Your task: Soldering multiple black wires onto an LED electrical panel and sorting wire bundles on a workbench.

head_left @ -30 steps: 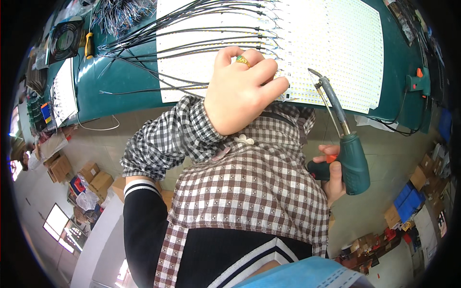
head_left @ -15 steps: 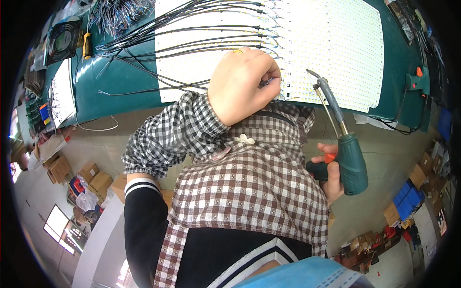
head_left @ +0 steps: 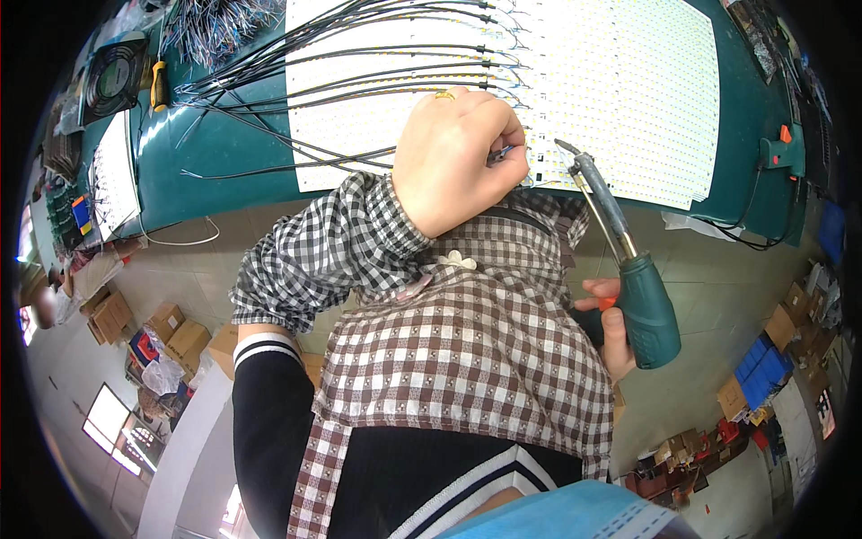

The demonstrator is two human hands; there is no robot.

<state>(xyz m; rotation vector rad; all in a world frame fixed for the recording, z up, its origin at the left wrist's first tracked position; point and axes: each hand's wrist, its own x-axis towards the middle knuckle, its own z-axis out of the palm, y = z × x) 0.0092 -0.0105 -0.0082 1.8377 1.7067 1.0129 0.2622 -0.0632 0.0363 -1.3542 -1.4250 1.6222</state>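
My left hand [head_left: 456, 162] rests over the near edge of a white LED board sheet [head_left: 633, 85], thumb and forefinger pinched together on the wire end of a black cable [head_left: 287, 168]. The pinched tip is partly hidden by the fingers. Several other black cables [head_left: 404, 67] lie side by side on the sheet, their thin wires ending along a column of pads. My right hand [head_left: 614, 341] grips a green soldering gun [head_left: 650, 310] with an orange trigger. Its bent metal tip [head_left: 566, 145] hangs over the sheet, a little right of my left fingertips; contact cannot be made out.
The sheet lies on a green-topped table [head_left: 220, 184]. At the left are a black fan [head_left: 115, 76], a yellow-handled screwdriver [head_left: 160, 87] and a bundle of wires [head_left: 215, 31]. Another green tool [head_left: 783, 154] with an orange trigger sits at the right edge.
The soldering gun has swung left and its tip has come closer to my left fingers. My left hand has stayed nearly in place, still pinching the cable.
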